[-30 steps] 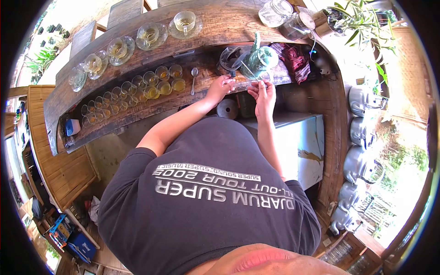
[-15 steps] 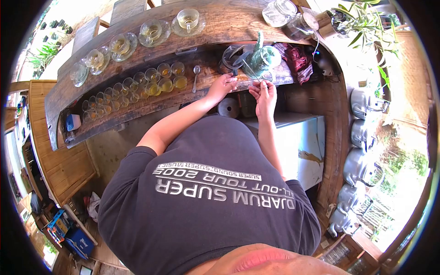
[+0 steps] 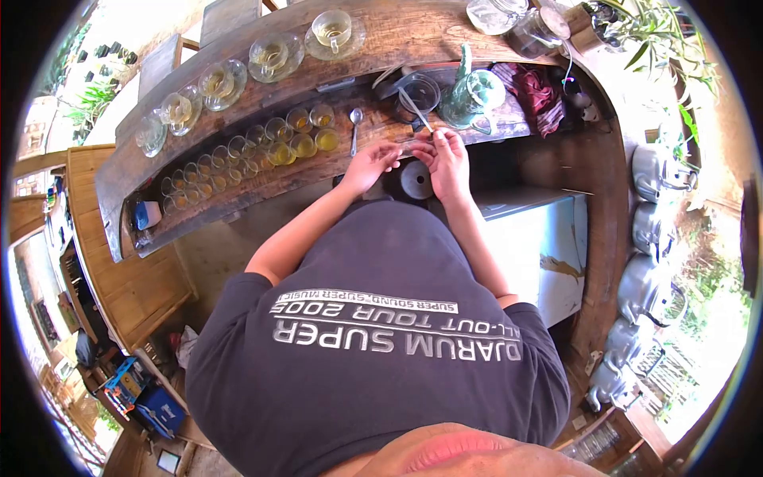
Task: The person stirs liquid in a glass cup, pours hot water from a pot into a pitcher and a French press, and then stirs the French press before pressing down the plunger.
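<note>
My right hand pinches the end of a thin pale stick, which slants up and left over a clear glass jug. Close beside it on the left, my left hand has its fingers curled near the right fingertips; whether it holds anything is too small to tell. A green pot with an upright spout stands just behind my right hand. Left of the jug, a metal spoon lies on the lower shelf, beside rows of small glasses with yellowish contents.
Glass cups on saucers line the upper counter. Glass jars stand at the back right, above a red cloth. A round dark lid is below my hands. Metal kettles line the right side.
My left hand has drawn back from the jug toward the counter's front edge. My right hand has shifted left, near it, and the stick now slants over the jug. The camera view has shifted slightly.
</note>
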Motion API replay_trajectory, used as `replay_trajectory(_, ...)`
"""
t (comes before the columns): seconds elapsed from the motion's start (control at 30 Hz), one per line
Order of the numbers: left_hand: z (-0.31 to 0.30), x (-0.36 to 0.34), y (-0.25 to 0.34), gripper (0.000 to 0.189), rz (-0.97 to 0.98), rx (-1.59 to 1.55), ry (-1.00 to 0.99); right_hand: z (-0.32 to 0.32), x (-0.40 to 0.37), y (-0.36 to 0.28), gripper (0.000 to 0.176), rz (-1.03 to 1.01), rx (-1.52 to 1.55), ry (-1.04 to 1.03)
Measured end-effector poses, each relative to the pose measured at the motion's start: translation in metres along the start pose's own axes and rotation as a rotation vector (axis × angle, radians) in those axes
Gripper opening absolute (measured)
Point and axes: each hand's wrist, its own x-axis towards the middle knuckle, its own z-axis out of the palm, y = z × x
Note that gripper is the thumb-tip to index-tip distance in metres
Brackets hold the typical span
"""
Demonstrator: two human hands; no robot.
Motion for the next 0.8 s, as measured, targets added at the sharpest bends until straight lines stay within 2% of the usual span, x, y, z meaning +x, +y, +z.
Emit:
replay_trajectory(0.17, -0.035, -0.024, -0.027, 0.035, -0.035, 0.055, 0.006, -0.001, -0.002, 0.036, 0.02, 0.123, -0.045, -0.006)
replay_trajectory(0.4, -0.044, -0.034, -0.022, 0.037, -0.22, 0.127, -0.071, -0.023, 0.019, 0.108, 0.02, 0.216, -0.077, 0.15)
replay_trajectory(0.53, -0.047, -0.017, -0.03, 0.048, -0.197, 0.049, -0.083, -0.016, 0.045, 0.137, 0.027, 0.174, -0.094, 0.236)
replay_trajectory(0.67, -0.051, 0.001, -0.022, 0.051, -0.221, 0.109, -0.075, -0.012, 0.077, 0.155, 0.03, 0.16, -0.1, 0.299)
replay_trajectory(0.73, -0.052, 0.005, -0.017, 0.049, -0.131, 0.153, 0.008, -0.016, 0.086, 0.162, 0.034, 0.165, -0.197, 0.322)
replay_trajectory(0.8, -0.056, 0.014, -0.013, 0.048, -0.116, 0.148, -0.02, -0.016, 0.091, 0.168, 0.037, 0.16, -0.325, 0.336)
